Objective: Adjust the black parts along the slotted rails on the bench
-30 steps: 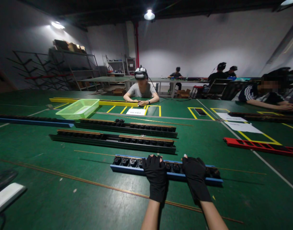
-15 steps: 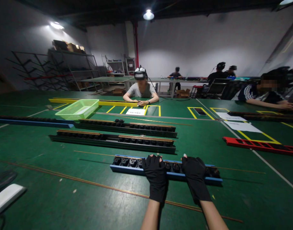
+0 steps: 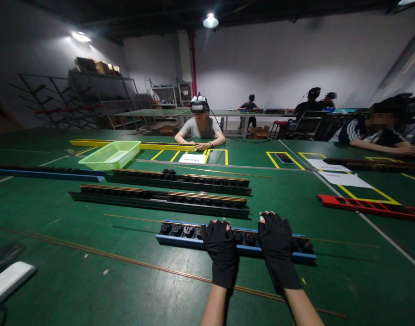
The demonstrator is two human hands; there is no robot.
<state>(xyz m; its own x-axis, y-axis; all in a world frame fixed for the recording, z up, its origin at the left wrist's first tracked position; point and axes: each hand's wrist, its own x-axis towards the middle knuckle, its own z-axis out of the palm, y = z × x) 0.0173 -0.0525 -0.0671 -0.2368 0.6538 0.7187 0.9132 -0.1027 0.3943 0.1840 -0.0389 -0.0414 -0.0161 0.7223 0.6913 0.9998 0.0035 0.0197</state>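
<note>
1. Blue-based socket rail point(image 3: 180, 238) lay crosswise on the green table point(image 3: 58, 290) directly in front of us, nearest of three parallel rails. Its row of black socket blocks point(image 3: 175, 229) faced upward.

2. Our left hand point(image 3: 221, 253) and right hand point(image 3: 278, 249), both in black fingerless gloves point(image 3: 277, 246), lay across the rail with a gap between them. The left hand sat near the rail's middle and the right hand toward its right end.

3. We could not tell whether either grip was clenched on the rail or merely resting on it, because the gloved fingers covered the contact points.

4. One long brass rod point(image 3: 135, 218) lay on the table just beyond the rail, and another point(image 3: 126, 259) ran below it, passing beneath our forearms.

5. Farther out lay two black rails with brass strips point(image 3: 159, 203), a green plastic basket point(image 3: 109, 155) and a red rail point(image 3: 363, 207). A seated person point(image 3: 200, 127) in a headset faced us across the table, hands apart from ours.

6. We judged that even pressure from both hands was best, since a rail this long could pivot about one hand under uneven load.
</note>
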